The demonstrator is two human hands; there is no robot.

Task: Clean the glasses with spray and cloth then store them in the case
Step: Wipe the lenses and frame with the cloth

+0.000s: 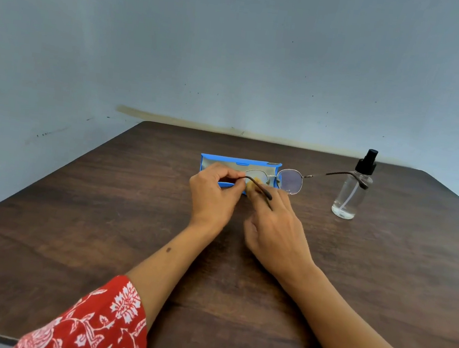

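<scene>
The left hand [214, 192] pinches the thin metal-framed glasses [279, 179] at one temple; the right hand [277, 222] presses a small yellow cloth [256, 183] against a lens with curled fingers. Just behind lies the open blue glasses case [209, 163], its contents hidden. To the right, well apart from the hands, stands an upright clear plastic spray bottle [350, 193], partly filled with clear liquid, on the dark wooden table [103, 216].

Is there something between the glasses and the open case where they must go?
Nothing visible blocks it. The glasses are held by both hands just above the open blue case, arms unfolded. The spray bottle stands apart, to the right.
</scene>
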